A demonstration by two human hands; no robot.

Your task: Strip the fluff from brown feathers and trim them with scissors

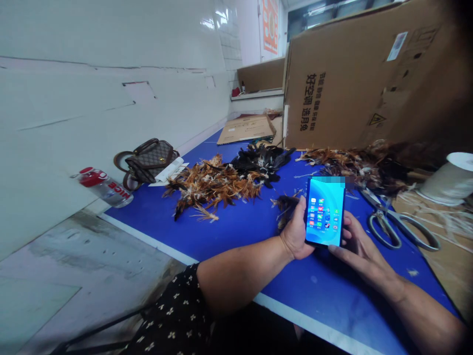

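While the phone (325, 212) glows with rows of app icons, held just above the blue counter (295, 286), the person's left hand (297, 231) grips its left edge, fingers curled around the back. The right hand (360, 249) clasps the other side, its fingers bent against the right edge and its thumb at the bottom corner. From where I stand, a patterned handbag (150, 165) sits over by the wall, its flap down over whatever it holds, with white paper (170, 172) against its front. Beside it is a clear bottle (111, 191) with a red lid; I can't tell whether there's liquid in it. A big cardboard box (343, 103) rises at the back, showing its printed side and hiding its inside. Brown feathers (216, 182) lie heaped near the bag, touching a pile of black feathers (264, 160), and more reddish feathers (354, 165) spread at the foot of the box. Scissors (389, 215) lie near the right hand, a thick white spool (449, 180) beyond them.
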